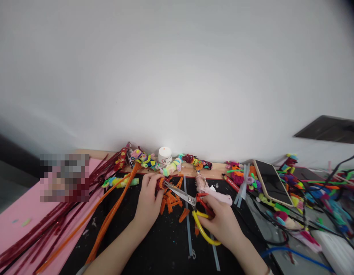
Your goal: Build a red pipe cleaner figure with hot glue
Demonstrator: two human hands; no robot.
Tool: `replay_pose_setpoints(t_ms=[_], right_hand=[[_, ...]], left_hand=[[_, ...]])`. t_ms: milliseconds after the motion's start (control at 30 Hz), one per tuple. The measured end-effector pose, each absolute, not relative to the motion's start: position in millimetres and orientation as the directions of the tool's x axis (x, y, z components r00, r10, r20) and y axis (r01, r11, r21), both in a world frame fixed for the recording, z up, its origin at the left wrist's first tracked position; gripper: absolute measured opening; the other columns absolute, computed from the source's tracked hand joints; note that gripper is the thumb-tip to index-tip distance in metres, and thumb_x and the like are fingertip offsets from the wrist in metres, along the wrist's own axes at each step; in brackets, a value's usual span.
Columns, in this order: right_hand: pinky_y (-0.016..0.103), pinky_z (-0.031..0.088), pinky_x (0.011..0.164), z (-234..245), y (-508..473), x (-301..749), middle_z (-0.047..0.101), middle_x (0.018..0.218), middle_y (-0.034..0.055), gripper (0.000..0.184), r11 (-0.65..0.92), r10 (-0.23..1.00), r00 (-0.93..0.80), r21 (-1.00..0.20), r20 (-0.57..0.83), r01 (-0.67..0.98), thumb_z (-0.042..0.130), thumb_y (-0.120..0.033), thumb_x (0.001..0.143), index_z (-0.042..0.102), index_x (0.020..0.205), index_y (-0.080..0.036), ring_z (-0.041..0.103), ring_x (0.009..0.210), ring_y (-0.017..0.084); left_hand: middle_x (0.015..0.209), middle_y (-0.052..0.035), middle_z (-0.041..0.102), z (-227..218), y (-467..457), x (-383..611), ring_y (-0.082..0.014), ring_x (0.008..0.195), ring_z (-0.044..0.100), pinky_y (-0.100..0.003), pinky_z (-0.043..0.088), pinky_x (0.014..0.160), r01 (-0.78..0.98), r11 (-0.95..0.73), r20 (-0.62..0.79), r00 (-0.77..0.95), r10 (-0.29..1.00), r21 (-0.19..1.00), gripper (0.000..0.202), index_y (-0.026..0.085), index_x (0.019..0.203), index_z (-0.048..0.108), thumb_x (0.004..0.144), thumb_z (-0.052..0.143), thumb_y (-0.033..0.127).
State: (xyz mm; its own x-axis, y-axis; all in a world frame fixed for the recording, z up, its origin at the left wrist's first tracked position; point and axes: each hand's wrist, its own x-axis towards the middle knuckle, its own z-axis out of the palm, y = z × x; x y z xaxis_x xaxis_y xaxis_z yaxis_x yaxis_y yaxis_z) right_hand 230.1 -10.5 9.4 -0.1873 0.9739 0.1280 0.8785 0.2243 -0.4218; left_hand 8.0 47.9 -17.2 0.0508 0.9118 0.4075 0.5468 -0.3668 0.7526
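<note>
Right hand (223, 219): fingers curled closed around the handles of the scissors (181, 193), near side of the cup (164, 156) and right of it. Red and yellow loops sit apart; can't tell how far the blades are parted.

Left hand (148, 194): near side of the cup, slightly left. Thumb and fingers pinched together on a red-orange piece (160, 184), mostly hidden by the hand, so its long axis can't be read.

Key relation: piece lies just on the near side of the cup, at the blade tips. Scissors' long axis runs slantwise, tips toward the cup, loops away from it to the near right. Tips look to be at the piece or touching it; can't tell contact. Left hand is nearer the piece, right hand a blade-length off.

Outward: orange bits (171, 200) scattered on the black mat (154, 244), cup's near side, a little right. Pink tool (220, 196), glue gun by its look, further right of the cup, just beyond the right hand. Pastel strand (174, 165) right in front of the cup. Orange stems (104, 233) left of the cup and nearer; red stems (51, 221) further left. Phone (273, 182) well right of the cup, tilted.
</note>
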Motion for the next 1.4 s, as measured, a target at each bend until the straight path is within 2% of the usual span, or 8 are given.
replay_pose_setpoints(t_ms=[167, 400, 567, 700, 867, 967, 1167, 1400], right_hand=[[0.024, 0.039, 0.051, 7, -10, 230, 0.054, 0.058, -0.0030, 0.024, 0.250, 0.963, -0.189, -0.372, 0.192, 0.894, 0.070, -0.023, 0.065, 0.057, 0.085, -0.018, 0.052, 0.051, 0.016], [0.023, 0.038, 0.048, 5, -9, 232, 0.054, 0.056, -0.0028, 0.020, 0.241, 0.959, -0.175, -0.317, 0.224, 0.917, 0.071, -0.027, 0.066, 0.057, 0.079, -0.020, 0.052, 0.049, 0.016], [0.023, 0.038, 0.048, 5, -11, 232, 0.056, 0.058, -0.0025, 0.019, 0.228, 0.960, -0.151, -0.343, 0.236, 0.911, 0.067, -0.028, 0.068, 0.054, 0.080, -0.021, 0.053, 0.051, 0.016], [0.025, 0.042, 0.052, 11, -12, 229, 0.060, 0.066, -0.0002, 0.024, 0.200, 0.970, -0.121, -0.407, 0.210, 0.891, 0.061, -0.022, 0.066, 0.051, 0.088, -0.020, 0.056, 0.056, 0.017], [0.033, 0.048, 0.070, 13, -13, 225, 0.062, 0.094, 0.0099, 0.043, 0.207, 0.970, -0.115, -0.481, 0.215, 0.852, 0.053, -0.016, 0.067, 0.045, 0.109, -0.017, 0.060, 0.083, 0.024], [0.036, 0.048, 0.077, 10, -13, 225, 0.061, 0.102, 0.0123, 0.049, 0.222, 0.968, -0.131, -0.494, 0.212, 0.841, 0.053, -0.015, 0.067, 0.043, 0.114, -0.016, 0.059, 0.092, 0.026], [0.036, 0.050, 0.076, 10, -12, 223, 0.065, 0.097, 0.0085, 0.036, 0.260, 0.956, -0.158, -0.470, 0.246, 0.843, 0.060, -0.017, 0.065, 0.053, 0.100, -0.020, 0.061, 0.089, 0.026], [0.036, 0.051, 0.075, 9, -11, 224, 0.067, 0.097, 0.0096, 0.037, 0.290, 0.934, -0.158, -0.420, 0.321, 0.860, 0.063, -0.020, 0.063, 0.057, 0.100, -0.019, 0.063, 0.088, 0.026]], left_hand=[[0.104, -0.0073, 0.047, -17, 47, 8, -0.0225, 0.102, 0.050, -0.038, 0.041, 0.093, 0.542, -0.359, 0.396, 0.052, 0.917, 0.760, 0.028, 0.019, 0.106, 0.049, 0.081, 0.044, 0.007], [0.103, -0.0072, 0.050, -17, 47, 9, -0.0233, 0.100, 0.052, -0.040, 0.043, 0.091, 0.540, -0.373, 0.406, 0.063, 0.912, 0.754, 0.029, 0.020, 0.106, 0.050, 0.080, 0.045, 0.008], [0.103, -0.0072, 0.050, -17, 47, 9, -0.0228, 0.100, 0.052, -0.039, 0.042, 0.092, 0.537, -0.367, 0.392, 0.073, 0.917, 0.759, 0.026, 0.020, 0.105, 0.050, 0.082, 0.045, 0.009], [0.104, -0.0071, 0.051, -16, 46, 10, -0.0221, 0.101, 0.052, -0.036, 0.043, 0.091, 0.523, -0.380, 0.385, 0.105, 0.917, 0.763, 0.030, 0.019, 0.105, 0.051, 0.079, 0.046, 0.006], [0.100, -0.0070, 0.051, -13, 41, 14, -0.0218, 0.097, 0.052, -0.035, 0.043, 0.088, 0.474, -0.383, 0.352, 0.158, 0.923, 0.793, 0.022, 0.019, 0.101, 0.052, 0.082, 0.046, 0.010], [0.100, -0.0068, 0.051, -11, 38, 16, -0.0216, 0.095, 0.053, -0.035, 0.044, 0.086, 0.431, -0.385, 0.327, 0.205, 0.923, 0.816, 0.022, 0.020, 0.101, 0.052, 0.081, 0.047, 0.009], [0.099, -0.0065, 0.051, -12, 36, 18, -0.0208, 0.093, 0.053, -0.034, 0.046, 0.082, 0.384, -0.401, 0.318, 0.263, 0.911, 0.832, 0.028, 0.020, 0.101, 0.052, 0.078, 0.047, 0.004], [0.097, -0.0060, 0.050, -9, 37, 17, -0.0208, 0.094, 0.052, -0.034, 0.045, 0.085, 0.399, -0.416, 0.322, 0.283, 0.904, 0.817, 0.028, 0.020, 0.097, 0.053, 0.077, 0.045, 0.001]])
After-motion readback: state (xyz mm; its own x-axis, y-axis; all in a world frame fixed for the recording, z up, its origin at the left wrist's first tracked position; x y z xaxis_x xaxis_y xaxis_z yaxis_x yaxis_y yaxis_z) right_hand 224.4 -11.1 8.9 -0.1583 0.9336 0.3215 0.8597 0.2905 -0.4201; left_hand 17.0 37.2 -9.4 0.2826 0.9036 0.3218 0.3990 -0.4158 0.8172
